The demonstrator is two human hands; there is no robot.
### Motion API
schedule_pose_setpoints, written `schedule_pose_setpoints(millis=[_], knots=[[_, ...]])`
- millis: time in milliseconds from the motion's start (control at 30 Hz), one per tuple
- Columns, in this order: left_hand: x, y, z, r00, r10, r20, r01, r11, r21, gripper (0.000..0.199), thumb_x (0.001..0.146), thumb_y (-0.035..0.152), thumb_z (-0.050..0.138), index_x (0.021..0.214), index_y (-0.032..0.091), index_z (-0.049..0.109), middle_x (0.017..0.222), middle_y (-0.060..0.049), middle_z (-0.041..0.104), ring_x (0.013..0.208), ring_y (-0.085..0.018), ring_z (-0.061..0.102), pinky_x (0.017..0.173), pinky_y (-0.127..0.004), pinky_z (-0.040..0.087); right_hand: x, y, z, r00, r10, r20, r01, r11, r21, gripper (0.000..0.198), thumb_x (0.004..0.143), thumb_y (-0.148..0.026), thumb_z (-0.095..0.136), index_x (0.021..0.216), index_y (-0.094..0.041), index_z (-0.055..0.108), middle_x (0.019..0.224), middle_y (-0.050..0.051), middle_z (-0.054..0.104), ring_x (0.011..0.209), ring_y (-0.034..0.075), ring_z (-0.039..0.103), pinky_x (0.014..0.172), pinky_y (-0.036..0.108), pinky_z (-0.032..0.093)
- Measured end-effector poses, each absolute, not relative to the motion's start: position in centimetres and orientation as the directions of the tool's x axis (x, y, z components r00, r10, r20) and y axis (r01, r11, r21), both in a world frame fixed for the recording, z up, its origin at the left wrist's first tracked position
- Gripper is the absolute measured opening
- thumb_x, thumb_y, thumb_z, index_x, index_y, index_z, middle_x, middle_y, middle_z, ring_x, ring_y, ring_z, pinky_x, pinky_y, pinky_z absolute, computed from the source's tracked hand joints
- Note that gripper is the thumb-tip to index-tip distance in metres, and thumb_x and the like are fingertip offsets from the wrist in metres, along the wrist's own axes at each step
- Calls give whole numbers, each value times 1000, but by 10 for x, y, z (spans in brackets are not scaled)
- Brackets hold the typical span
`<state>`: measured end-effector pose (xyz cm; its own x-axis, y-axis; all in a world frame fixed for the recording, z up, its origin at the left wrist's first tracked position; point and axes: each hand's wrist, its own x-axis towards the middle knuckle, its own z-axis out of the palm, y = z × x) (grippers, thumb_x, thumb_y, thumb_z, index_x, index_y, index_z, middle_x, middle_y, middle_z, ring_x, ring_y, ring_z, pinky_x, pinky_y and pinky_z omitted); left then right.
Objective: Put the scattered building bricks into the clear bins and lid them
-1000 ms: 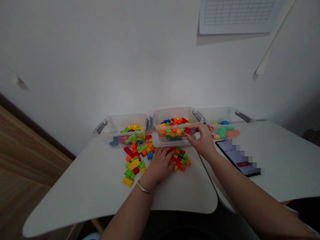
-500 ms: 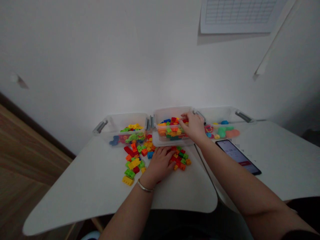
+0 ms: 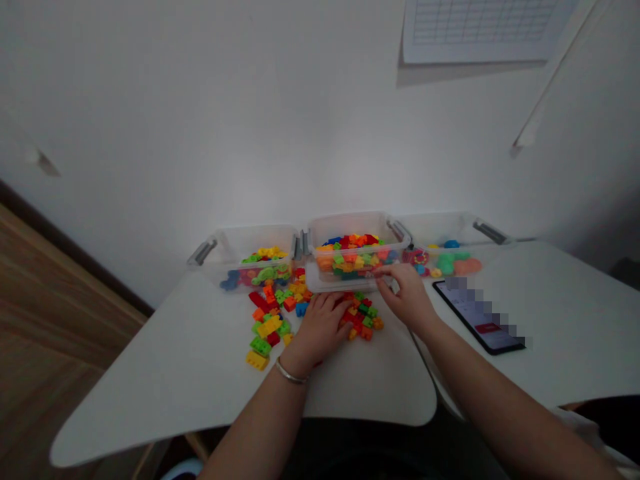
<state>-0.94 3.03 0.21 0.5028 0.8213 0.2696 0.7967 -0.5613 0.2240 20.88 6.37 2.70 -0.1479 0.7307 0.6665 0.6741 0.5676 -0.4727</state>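
Loose toy building bricks point(image 3: 269, 327) in several colours lie spread on the white table. My left hand point(image 3: 325, 327) rests palm down among them, fingers stretched out over part of the right-hand cluster of bricks point(image 3: 367, 320). What lies beneath its palm is hidden. In front of the middle clear plastic box point(image 3: 350, 219), my right hand point(image 3: 407, 297) hovers near the box's lower right side, thumb and fingers apart and nothing visible between them. Bricks point(image 3: 355, 250) of red, orange, yellow, green and blue fill much of that box.
To the left stands a clear box point(image 3: 255, 235) of colourful plastic pieces; to the right, another box point(image 3: 430, 223) holds rounded toys. A phone point(image 3: 480, 317) lies on the right part of the table point(image 3: 560, 320). The wall rises directly behind the boxes.
My right hand has drawn back out of the middle box, down and toward me, to its front right. My left hand stays on the bricks.
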Motion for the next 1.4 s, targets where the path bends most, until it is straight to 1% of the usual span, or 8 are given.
schedule_pose_setpoints(millis=[133, 300, 400, 533, 833, 1133, 1267, 1400], knots=[[-10, 31, 0, 501, 818, 284, 796, -564, 219, 43, 91, 30, 58, 133, 22, 57, 138, -7, 56, 128, -27, 46, 114, -46, 33, 218, 60, -1, -248, 850, 465, 629, 506, -590, 18, 81, -29, 60, 95, -23, 68, 100, 8, 73, 100, 28, 63, 91, 46, 47], [-10, 31, -1, 505, 813, 289, 793, -569, 218, 43, 90, 29, 58, 132, 21, 57, 138, -9, 56, 129, -26, 46, 114, -46, 33, 225, 54, -17, -366, 874, 318, 605, 484, -632, 34, 70, -33, 74, 102, -23, 68, 104, 7, 70, 100, 28, 63, 91, 45, 48], [-10, 31, 0, 503, 818, 279, 797, -564, 217, 42, 91, 30, 58, 133, 22, 57, 138, -8, 56, 128, -27, 46, 114, -46, 34, 228, 53, -22, -394, 864, 312, 597, 499, -628, 41, 66, -31, 78, 105, -22, 67, 105, 9, 69, 101, 28, 62, 90, 46, 49], [-10, 30, 1, 503, 821, 271, 801, -561, 211, 43, 92, 31, 57, 133, 20, 57, 138, -8, 56, 127, -27, 46, 114, -46, 34, 231, 56, -26, -422, 853, 305, 583, 514, -629, 41, 69, -26, 75, 109, -22, 66, 109, 9, 70, 103, 28, 62, 93, 46, 48], [-10, 31, -3, 499, 815, 294, 795, -566, 219, 43, 90, 29, 58, 133, 22, 58, 137, -7, 56, 128, -26, 46, 114, -45, 33, 235, 61, -26, -344, 884, 318, 683, 468, -561, 41, 71, -19, 68, 111, -20, 68, 110, 11, 70, 103, 29, 62, 93, 46, 48], [-8, 30, 4, 490, 832, 260, 808, -546, 221, 42, 91, 29, 57, 132, 21, 58, 138, -8, 56, 128, -27, 47, 114, -46, 34, 235, 62, -31, -295, 880, 372, 581, 474, -662, 37, 72, -19, 63, 110, -19, 65, 102, 10, 69, 97, 26, 63, 86, 43, 51], [-8, 30, 3, 494, 827, 267, 806, -551, 215, 43, 91, 28, 57, 133, 21, 58, 138, -8, 56, 128, -26, 46, 114, -44, 33, 227, 62, -34, -254, 899, 357, 535, 438, -722, 34, 73, -14, 57, 106, -19, 63, 92, 7, 66, 82, 21, 62, 74, 36, 52], [-8, 30, 2, 493, 827, 270, 805, -551, 218, 42, 90, 27, 57, 132, 21, 58, 137, -7, 57, 127, -26, 47, 114, -44, 34, 219, 62, -33, -210, 918, 336, 571, 394, -720, 27, 76, -15, 57, 101, -19, 64, 79, 2, 61, 68, 17, 57, 65, 32, 49]])
